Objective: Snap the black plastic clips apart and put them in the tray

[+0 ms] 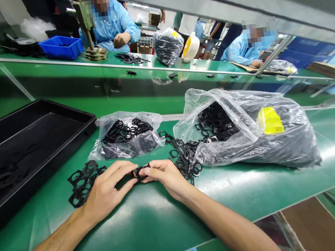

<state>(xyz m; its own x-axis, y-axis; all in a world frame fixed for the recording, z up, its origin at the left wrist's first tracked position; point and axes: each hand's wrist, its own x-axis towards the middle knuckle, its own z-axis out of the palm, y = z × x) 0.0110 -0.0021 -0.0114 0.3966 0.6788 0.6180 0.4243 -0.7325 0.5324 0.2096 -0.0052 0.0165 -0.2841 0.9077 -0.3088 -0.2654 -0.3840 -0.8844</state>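
Note:
Between my two hands, just above the green table [181,226], is a small black plastic part [143,172]. My left hand [109,188] pinches its left side between thumb and fingers. From the right, my right hand [164,175] grips the same part, its thumb lying across the front. Fingers cover much of the part, so its full shape is hidden. Beside my left hand lies a pile of flat black ring-shaped parts [82,182]. A second heap of black parts [186,156] spreads out beyond my right hand.
A small clear bag [127,147] of black parts stands behind my hands. To its right lies a larger bag [292,138] with a yellow label. At left is a black tray [74,144] holding more parts. People in blue sit across the divider, near a blue bin [61,49].

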